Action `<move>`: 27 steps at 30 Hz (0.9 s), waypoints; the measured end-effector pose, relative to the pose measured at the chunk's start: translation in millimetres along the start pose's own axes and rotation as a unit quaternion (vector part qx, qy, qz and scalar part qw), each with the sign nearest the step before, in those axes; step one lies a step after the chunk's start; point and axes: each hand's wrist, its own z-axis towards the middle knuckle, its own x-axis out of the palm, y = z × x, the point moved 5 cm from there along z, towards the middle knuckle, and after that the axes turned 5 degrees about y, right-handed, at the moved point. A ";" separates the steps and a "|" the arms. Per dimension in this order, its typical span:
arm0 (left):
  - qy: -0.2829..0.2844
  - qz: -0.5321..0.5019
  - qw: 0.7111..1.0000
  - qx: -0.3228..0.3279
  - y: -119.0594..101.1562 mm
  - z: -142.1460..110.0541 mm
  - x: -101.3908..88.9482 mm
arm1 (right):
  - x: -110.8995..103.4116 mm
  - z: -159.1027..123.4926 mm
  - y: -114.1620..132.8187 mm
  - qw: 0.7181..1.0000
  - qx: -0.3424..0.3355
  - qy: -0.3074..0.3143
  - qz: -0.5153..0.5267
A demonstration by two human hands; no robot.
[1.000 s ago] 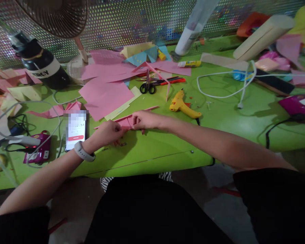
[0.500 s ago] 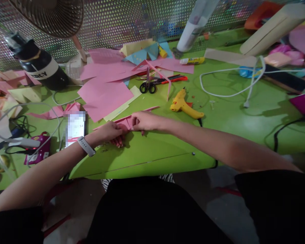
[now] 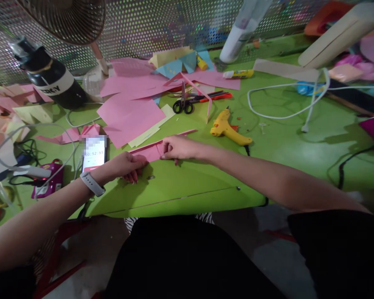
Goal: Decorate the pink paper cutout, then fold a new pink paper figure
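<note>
A long pink paper strip [image 3: 152, 153] with a folded edge stretches between my two hands, just above the green table [image 3: 180, 182]. My left hand [image 3: 128, 164] pinches its left part, the thumb lying on top and the other fingers curled below. Close to the strip's right part, my right hand [image 3: 177, 147] is closed on it between thumb and fingers. A narrow end of the strip pokes out beyond that hand. Left of my left hand lies a lit phone [image 3: 94, 153] showing a running timer.
Pink paper sheets [image 3: 132, 120] lie behind my hands, near black-handled scissors [image 3: 183, 104]. A yellow glue gun [image 3: 229, 128] rests to the right, a glue stick [image 3: 238, 74] further back. A black bottle [image 3: 54, 79] and a fan [image 3: 67, 18] stand at left; a white cable [image 3: 277, 117] loops at right.
My left hand has slid left along the pink strip, away from my right hand, and more of the strip shows between them. My right hand keeps its pinch almost in place.
</note>
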 end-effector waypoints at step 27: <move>-0.278 0.466 0.778 0.316 -27.4 -2.3 54.3 | -14.1 -18.1 -3.1 0.871 -0.265 -0.301 -0.284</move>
